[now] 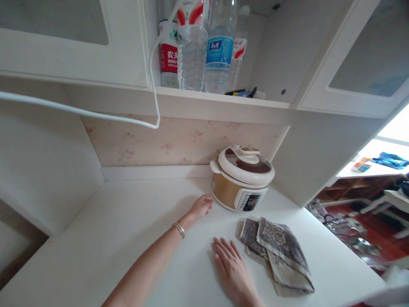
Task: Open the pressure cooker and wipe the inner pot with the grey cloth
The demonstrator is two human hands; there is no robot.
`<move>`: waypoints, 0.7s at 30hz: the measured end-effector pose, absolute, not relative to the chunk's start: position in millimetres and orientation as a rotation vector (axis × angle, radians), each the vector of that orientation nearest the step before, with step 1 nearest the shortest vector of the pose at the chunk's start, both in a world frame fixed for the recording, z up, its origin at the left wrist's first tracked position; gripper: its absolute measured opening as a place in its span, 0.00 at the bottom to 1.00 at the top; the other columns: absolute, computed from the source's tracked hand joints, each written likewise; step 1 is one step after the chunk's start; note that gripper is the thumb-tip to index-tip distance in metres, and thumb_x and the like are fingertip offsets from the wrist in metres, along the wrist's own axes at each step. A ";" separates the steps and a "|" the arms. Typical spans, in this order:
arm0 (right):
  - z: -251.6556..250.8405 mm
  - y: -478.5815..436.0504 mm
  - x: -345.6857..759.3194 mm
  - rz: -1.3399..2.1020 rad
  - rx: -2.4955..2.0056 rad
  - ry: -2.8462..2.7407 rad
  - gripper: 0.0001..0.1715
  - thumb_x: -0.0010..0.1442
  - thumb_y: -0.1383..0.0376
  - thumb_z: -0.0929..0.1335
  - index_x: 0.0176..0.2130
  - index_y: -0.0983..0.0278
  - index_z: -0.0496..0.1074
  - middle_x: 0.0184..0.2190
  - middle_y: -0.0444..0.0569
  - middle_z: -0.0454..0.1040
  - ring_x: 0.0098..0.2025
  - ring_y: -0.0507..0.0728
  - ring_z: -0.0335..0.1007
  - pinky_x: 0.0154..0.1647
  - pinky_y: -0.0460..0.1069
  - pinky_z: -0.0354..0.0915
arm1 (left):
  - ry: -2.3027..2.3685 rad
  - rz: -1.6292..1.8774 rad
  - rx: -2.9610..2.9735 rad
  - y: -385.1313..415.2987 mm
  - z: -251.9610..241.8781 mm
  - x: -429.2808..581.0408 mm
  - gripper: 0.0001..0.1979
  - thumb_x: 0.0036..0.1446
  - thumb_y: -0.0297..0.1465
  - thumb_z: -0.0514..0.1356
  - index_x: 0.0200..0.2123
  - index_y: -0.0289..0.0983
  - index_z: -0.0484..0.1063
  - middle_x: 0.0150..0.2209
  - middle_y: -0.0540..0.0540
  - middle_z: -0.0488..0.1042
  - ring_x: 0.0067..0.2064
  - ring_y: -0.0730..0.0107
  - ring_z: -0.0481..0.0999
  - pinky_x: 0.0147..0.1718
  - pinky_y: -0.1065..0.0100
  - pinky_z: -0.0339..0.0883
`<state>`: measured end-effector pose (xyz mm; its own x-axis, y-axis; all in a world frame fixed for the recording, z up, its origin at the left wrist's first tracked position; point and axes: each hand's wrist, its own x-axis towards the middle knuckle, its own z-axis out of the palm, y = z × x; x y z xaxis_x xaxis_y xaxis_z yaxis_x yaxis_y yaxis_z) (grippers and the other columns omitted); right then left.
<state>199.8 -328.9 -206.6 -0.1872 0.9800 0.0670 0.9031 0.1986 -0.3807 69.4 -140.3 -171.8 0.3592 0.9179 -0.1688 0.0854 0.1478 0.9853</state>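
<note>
A gold-and-white electric pressure cooker [225, 189] with a dark lid panel stands at the back right of the white tabletop [128, 221]. Just left of its base is my left hand [201, 206], loosely curled with fingers apart and nothing visible in it; whether it touches the cooker I cannot tell. My right hand [232, 266] is open, its fingers stretched out palm down over the tabletop. Right of that hand lies a folded grey-brown patterned towel [284, 249], apart from the fingers. A bracelet circles my left wrist.
Overhead, a cabinet shelf [191, 100] holds several plastic bottles, among them a blue-labelled bottle [219, 53]. A white cable [111, 119] hangs across the left. A side panel [319, 145] bounds the right. Beyond it, pots [347, 226] stand low near a red floor.
</note>
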 end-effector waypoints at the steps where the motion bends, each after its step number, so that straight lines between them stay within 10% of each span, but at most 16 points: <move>1: -208.3 -326.9 199.5 0.386 -1.801 -2.136 0.27 0.69 0.55 0.52 0.60 0.54 0.63 0.62 0.41 0.61 0.65 0.57 0.53 0.67 0.60 0.45 | 1.051 0.767 1.289 -152.6 -179.3 56.9 0.17 0.51 0.33 0.58 0.46 0.36 0.71 0.45 0.40 0.74 0.39 0.65 0.75 0.35 0.66 0.65; 10: -207.3 -295.3 165.4 0.176 -1.954 -1.833 0.23 0.67 0.60 0.55 0.35 0.59 0.75 0.37 0.48 0.77 0.44 0.58 0.69 0.47 0.52 0.64 | 1.268 0.914 1.196 -239.7 -205.2 -43.0 0.08 0.39 0.25 0.48 0.21 0.37 0.65 0.20 0.50 0.67 0.23 0.73 0.65 0.22 0.72 0.56; 21: -222.6 -303.4 154.3 0.078 -1.875 -2.058 0.24 0.66 0.62 0.55 0.56 0.63 0.67 0.60 0.50 0.63 0.62 0.59 0.56 0.65 0.58 0.47 | 1.274 0.919 1.354 -263.2 -211.2 -56.4 0.07 0.36 0.23 0.48 0.14 0.37 0.61 0.14 0.53 0.57 0.21 0.75 0.56 0.22 0.71 0.45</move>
<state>154.3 -303.4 -222.6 -0.0593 0.9735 0.2208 0.9540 0.1204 -0.2746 -56.4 -263.2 -211.2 0.1496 0.9826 -0.1097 0.2061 0.0776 0.9754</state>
